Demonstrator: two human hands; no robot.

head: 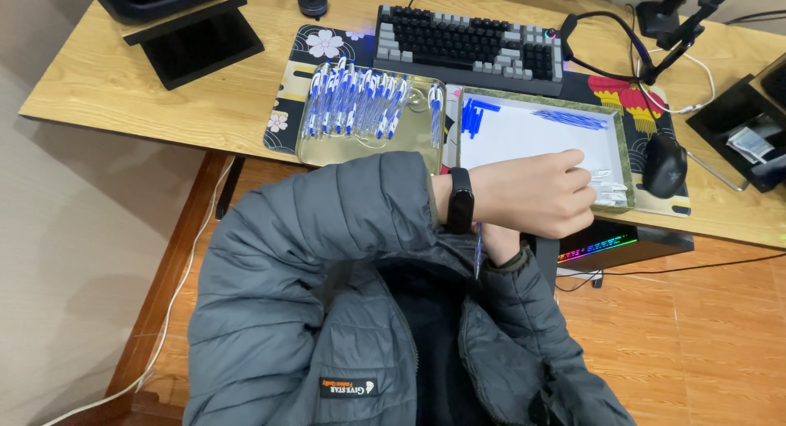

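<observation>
Two hands meet at the near edge of a wooden worktop (164,90), over trays of pen parts.

At frame centre the left hand (536,192) reaches across, fingers curled over clear pen barrels (607,188) in the white tray (524,135). The right hand (501,244), mostly hidden beneath it, grips a thin blue refill (478,250). Upper centre, a gold tray (327,147) holds assembled blue pens (356,102).
</observation>
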